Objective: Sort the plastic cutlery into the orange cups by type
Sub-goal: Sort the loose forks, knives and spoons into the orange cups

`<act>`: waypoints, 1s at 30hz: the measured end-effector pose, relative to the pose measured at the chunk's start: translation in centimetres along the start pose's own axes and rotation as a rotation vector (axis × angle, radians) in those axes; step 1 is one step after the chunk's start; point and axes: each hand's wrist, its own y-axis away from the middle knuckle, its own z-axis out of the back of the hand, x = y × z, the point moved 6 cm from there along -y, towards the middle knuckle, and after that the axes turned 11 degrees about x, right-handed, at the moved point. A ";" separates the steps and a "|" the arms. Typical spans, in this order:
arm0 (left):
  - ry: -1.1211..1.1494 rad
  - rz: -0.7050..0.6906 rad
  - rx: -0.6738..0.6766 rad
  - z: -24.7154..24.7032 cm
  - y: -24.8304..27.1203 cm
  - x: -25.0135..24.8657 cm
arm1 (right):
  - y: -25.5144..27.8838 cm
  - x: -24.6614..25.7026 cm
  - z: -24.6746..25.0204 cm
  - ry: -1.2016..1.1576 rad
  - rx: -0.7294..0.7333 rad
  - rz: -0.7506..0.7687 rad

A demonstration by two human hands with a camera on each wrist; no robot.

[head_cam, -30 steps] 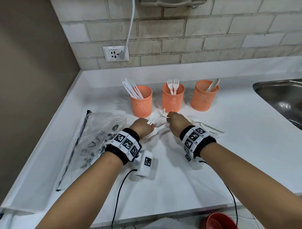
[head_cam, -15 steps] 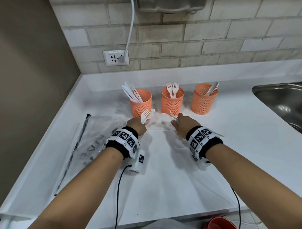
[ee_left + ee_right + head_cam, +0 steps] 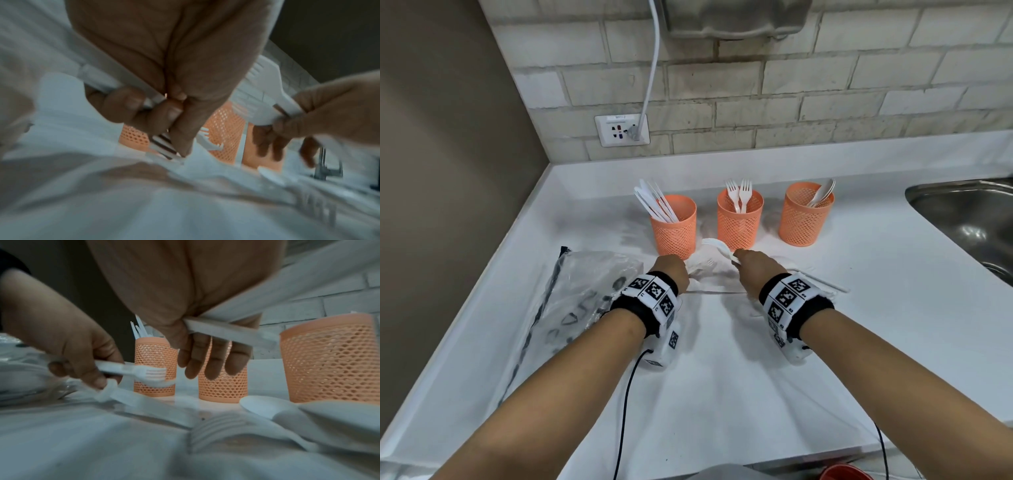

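Three orange mesh cups stand in a row: the left cup (image 3: 674,228) holds knives, the middle cup (image 3: 739,219) holds forks, the right cup (image 3: 806,214) holds spoons. My left hand (image 3: 673,269) sits just in front of the left cup and grips white forks (image 3: 144,373) by their handles (image 3: 115,81). My right hand (image 3: 751,267), in front of the middle cup, pinches a white fork (image 3: 267,91) whose head points up and left (image 3: 717,246). Loose white cutlery (image 3: 709,267) lies between the hands. More loose cutlery (image 3: 822,281) lies right of the right hand.
A crumpled clear plastic bag (image 3: 585,291) lies left of my left hand. A steel sink (image 3: 969,219) is sunk into the counter at the far right. A wall socket (image 3: 621,130) with a cable is behind the cups. A brown wall closes the left side.
The forks that stood up above my left hand half a second ago are now low behind it. My right hand now has a fork raised off the pile.
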 end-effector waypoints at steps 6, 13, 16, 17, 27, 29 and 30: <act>0.233 -0.060 -0.086 1.4 0.3 0.0 | 0.4 1.6 -0.5 0.003 0.056 0.103; 0.615 -0.175 -0.154 2.1 1.2 -0.3 | 1.0 2.0 0.3 -0.015 0.027 0.171; 0.767 -0.168 -0.128 2.4 1.6 -0.5 | 1.3 1.4 0.9 0.021 -0.016 0.146; 0.839 -0.155 -0.115 2.3 1.6 -0.6 | 1.3 1.1 1.2 0.028 -0.032 0.134; 1.117 -0.276 -0.067 2.9 1.6 -3.5 | 0.8 -0.7 2.9 -0.209 -0.159 0.104; 1.134 -0.290 -0.084 3.3 1.2 -3.7 | 0.6 -1.0 3.7 -0.327 -0.180 0.124; 1.118 -0.290 -0.101 3.4 0.9 -3.8 | 0.5 -1.1 4.3 -0.368 -0.198 0.132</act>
